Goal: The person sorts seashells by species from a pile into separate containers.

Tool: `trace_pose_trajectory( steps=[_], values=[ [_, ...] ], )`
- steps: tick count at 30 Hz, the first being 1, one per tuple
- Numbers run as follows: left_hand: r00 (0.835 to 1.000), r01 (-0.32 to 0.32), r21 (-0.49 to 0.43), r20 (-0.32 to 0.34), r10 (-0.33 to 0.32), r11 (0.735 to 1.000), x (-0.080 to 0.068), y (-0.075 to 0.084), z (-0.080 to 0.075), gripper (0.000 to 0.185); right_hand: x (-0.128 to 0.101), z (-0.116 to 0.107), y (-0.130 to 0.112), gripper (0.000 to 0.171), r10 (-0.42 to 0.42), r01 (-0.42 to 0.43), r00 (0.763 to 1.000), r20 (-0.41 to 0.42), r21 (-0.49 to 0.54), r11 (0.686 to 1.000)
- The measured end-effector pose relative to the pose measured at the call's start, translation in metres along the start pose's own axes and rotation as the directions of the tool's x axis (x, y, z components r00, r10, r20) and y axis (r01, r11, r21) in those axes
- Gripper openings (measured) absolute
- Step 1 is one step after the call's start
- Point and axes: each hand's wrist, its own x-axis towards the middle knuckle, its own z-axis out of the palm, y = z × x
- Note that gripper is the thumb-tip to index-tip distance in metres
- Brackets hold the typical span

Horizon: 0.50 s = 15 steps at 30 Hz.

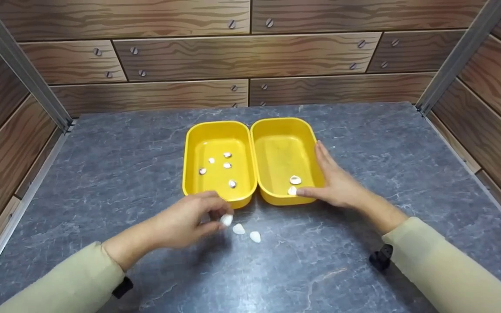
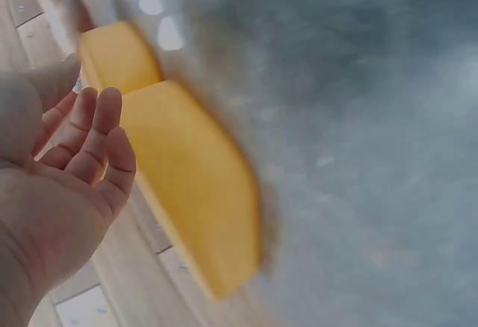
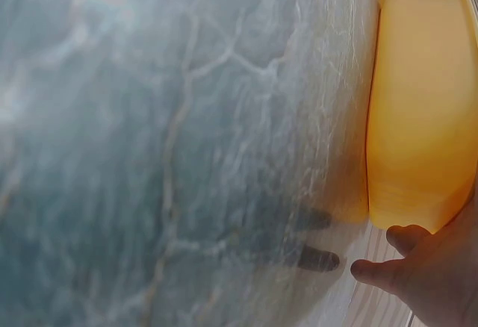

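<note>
My left hand (image 1: 185, 219) pinches a white shell (image 1: 226, 219) just in front of the left yellow tray (image 1: 189, 174) | two more shells (image 1: 238, 229) lie beside it on the worktop (image 1: 363, 269) | right hand (image 1: 339, 187) flat, relaxed against the right tray (image 1: 315, 152).

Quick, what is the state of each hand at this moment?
Left hand: pinches a white shell above the table.
Right hand: open, fingers straight against the right yellow tray.
</note>
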Motion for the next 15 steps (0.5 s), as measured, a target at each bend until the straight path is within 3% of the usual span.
trace_pose_trajectory(
  steps=[9, 15],
  values=[
    [0.991, -0.104, 0.089, -0.078, 0.111, 0.991, 0.051, 0.02, -0.033, 0.022, -0.001, -0.001, -0.001, 0.13, -0.003, 0.003, 1.0, -0.007, 0.001, 1.0],
    [0.992, -0.073, 0.081, -0.099, 0.081, 0.994, 0.09, 0.026, -0.045, 0.02, -0.001, 0.0, -0.001, 0.132, 0.006, -0.006, 1.0, 0.0, 0.012, 1.0]
  ],
)
